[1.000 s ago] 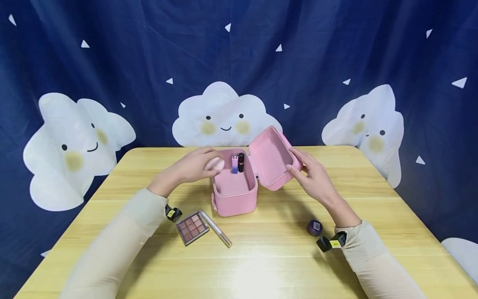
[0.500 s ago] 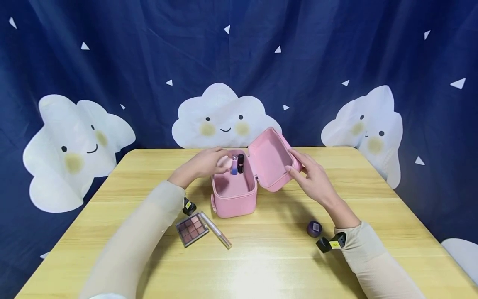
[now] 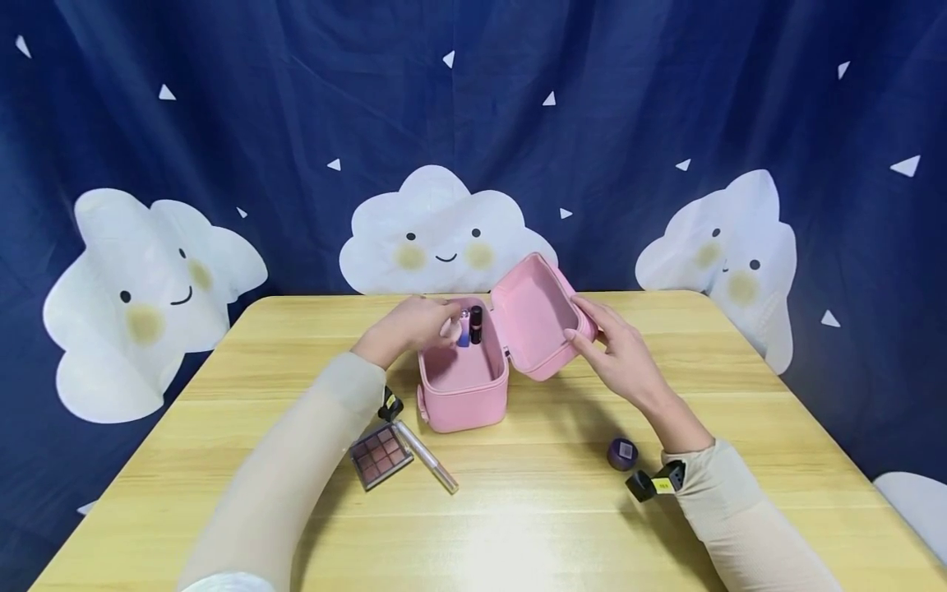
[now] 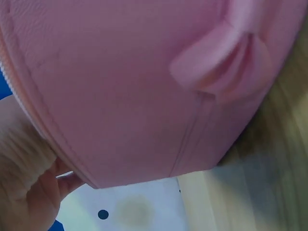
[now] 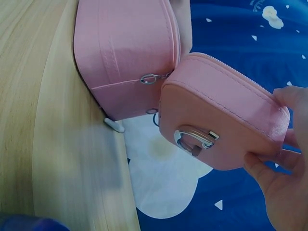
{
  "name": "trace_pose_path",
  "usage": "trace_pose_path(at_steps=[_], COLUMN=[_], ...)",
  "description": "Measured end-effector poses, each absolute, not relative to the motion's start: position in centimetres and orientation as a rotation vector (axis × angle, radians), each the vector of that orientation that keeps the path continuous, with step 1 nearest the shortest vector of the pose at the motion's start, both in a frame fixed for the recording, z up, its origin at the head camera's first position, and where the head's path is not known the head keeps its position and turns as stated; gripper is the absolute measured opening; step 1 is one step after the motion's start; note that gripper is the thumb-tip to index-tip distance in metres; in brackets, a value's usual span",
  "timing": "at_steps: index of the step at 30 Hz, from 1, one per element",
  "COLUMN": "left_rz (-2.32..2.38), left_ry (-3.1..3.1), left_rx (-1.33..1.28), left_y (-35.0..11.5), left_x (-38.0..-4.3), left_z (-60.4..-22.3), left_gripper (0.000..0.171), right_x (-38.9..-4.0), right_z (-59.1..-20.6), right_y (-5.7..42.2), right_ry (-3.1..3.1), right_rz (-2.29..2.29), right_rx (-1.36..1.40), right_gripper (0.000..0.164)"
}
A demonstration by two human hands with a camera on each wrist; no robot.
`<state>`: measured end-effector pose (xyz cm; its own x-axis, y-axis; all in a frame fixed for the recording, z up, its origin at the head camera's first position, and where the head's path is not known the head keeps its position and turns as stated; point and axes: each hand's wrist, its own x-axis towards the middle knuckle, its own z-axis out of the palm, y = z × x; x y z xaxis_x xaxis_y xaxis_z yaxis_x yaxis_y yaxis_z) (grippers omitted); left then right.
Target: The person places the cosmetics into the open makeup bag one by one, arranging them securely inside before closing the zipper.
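A pink cosmetic case (image 3: 468, 409) stands with its lid (image 3: 534, 316) swung out to the right. My left hand (image 3: 416, 322) reaches over the case's back left rim and pinches a pale pink round item (image 3: 450, 330), partly covered by the fingers. Just right of it, a pink-and-blue lipstick tube (image 3: 464, 330) and a black lipstick tube (image 3: 477, 326) stand inside at the back. With thumb and fingers, my right hand (image 3: 620, 352) grips the lid's right edge. In the left wrist view the case wall, with its bow (image 4: 226, 62), hides most of the left hand's work.
An eyeshadow palette (image 3: 381, 456) and a slim pen-like tube (image 3: 427, 457) lie on the wooden table (image 3: 533, 526) in front of the case. To the right, near my right wrist, is a small dark purple jar (image 3: 622, 453). A blue cloud-patterned curtain (image 3: 296, 107) hangs behind.
My left hand has moved right and over the case's rim, bringing the pale round item inside, close to the lipsticks. My right hand keeps its hold on the lid.
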<state>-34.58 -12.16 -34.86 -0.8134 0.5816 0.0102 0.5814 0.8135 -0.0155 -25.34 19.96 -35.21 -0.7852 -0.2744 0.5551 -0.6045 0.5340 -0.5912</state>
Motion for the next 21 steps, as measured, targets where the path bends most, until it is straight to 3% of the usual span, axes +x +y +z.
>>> trace_pose_path(at_steps=[8, 21], left_rz=[0.056, 0.147], left_ry=[-3.049, -3.138], left_rx=[-0.986, -0.934], left_y=[-11.5, -10.7], left_x=[-35.2, -35.7], left_z=[-34.9, -35.4], left_gripper=[0.013, 0.024], right_x=[-25.2, -25.1], right_z=[-35.2, -35.3], right_y=[20.1, 20.0], right_ry=[-2.379, -2.379], right_rz=[1.123, 1.138], right_rx=[0.71, 0.726], right_gripper=[0.05, 0.051])
